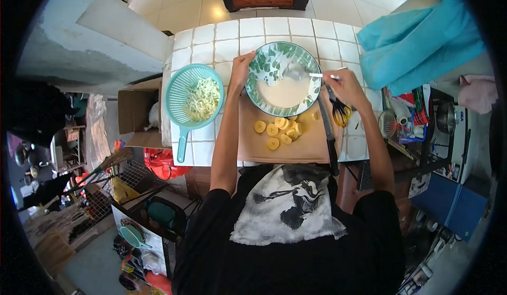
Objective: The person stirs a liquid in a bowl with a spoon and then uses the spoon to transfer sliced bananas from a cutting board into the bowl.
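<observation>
Banana slices (278,129) (cut rounds) mid cutting board (253,148), knife (330,136) along its right edge. Bowl (268,65) of white batter (285,93) on board's far edge. Left hand (242,68) clamped on bowl's left rim; right hand (346,84) pinching spoon (298,72) handle, scoop end in batter. Step looks like stirring. Next stroke needs rim held firm, spoon kept low. Colander (178,92) at counter (264,28) left edge.

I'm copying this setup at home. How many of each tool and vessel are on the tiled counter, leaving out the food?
bowl: 1
colander: 1
cutting board: 1
knife: 1
scissors: 1
spoon: 1
Total: 6
</observation>
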The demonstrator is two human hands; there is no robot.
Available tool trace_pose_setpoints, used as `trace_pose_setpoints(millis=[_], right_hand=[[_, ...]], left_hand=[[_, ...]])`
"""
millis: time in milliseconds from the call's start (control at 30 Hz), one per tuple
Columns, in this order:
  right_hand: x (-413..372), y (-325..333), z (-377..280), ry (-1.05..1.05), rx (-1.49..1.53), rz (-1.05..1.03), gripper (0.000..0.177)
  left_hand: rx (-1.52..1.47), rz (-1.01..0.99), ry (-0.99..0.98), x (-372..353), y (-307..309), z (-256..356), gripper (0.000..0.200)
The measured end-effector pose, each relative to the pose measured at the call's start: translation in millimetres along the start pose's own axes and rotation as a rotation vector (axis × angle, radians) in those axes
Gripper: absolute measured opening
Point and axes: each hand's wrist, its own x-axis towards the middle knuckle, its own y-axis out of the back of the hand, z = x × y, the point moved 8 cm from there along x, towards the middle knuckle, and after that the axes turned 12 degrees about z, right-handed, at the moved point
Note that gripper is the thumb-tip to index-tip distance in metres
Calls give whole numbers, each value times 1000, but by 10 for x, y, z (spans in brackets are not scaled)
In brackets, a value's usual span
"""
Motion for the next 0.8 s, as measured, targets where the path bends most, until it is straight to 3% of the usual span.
trace_pose_setpoints(millis=[67, 167, 233, 300, 367, 467, 600, 667, 767, 800], right_hand=[[-134, -84, 48, -126, 48, -98, 23], [-79, 22, -66, -138, 111, -23, 24], [37, 99, -163, -87, 102, 32, 23], [196, 148, -202, 20, -128, 79, 23], [201, 13, -26, 59, -29, 158, 24], [84, -211, -110, -84, -40, -29, 25], [5, -302, -255, -19, -44, -128, 23], [123, -90, -224, -50, 27, 90, 22], [217, 36, -245, 40, -108, 195, 22], [189, -40, -169, -35, -140, 99, 22]], left_hand=[[1, -7, 3, 16, 15, -14, 30], [28, -36, 13, -17, -24, -9, 31], [16, -23, 44, -2, -13, -33, 31], [0, -30, 33, -15, -26, -12, 30], [1, -13, 30, -28, -16, 6, 30], [11, 22, -33, -9, 0, 29, 30], [-9, 8, 20, -29, 10, 0, 31], [-7, -20, 51, -20, -1, -29, 31], [-8, -18, 59, -39, -21, 4, 31], [-7, -21, 55, -19, -29, -7, 31]])
